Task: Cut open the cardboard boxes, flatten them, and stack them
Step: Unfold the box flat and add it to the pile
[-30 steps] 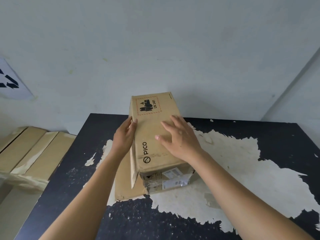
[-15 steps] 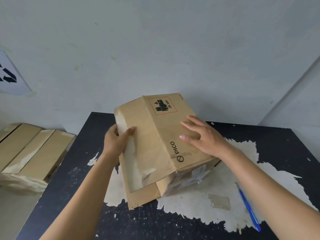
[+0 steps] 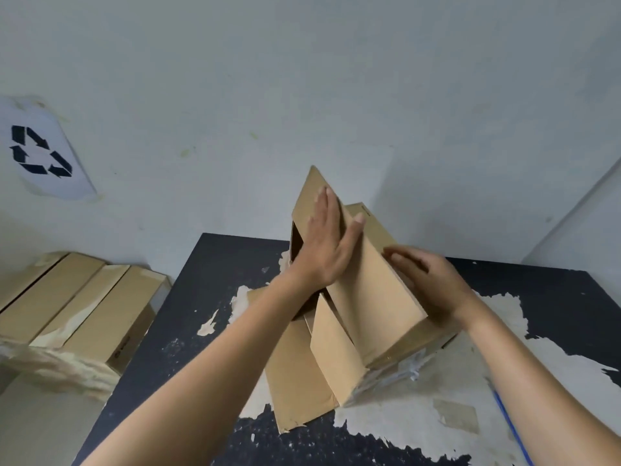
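Box cut open, not yet flat: left hand presses its panel with straight fingers, right hand flat against the side; flattening, stacking left.

Two arms show, both bare from the frame's edge to the fingertips. The left forearm crosses the lower left of the frame, with the left hand at centre. The right forearm lies at lower right, with the right hand right of centre, partly shadowed. The left thumbnail looks short and plain.
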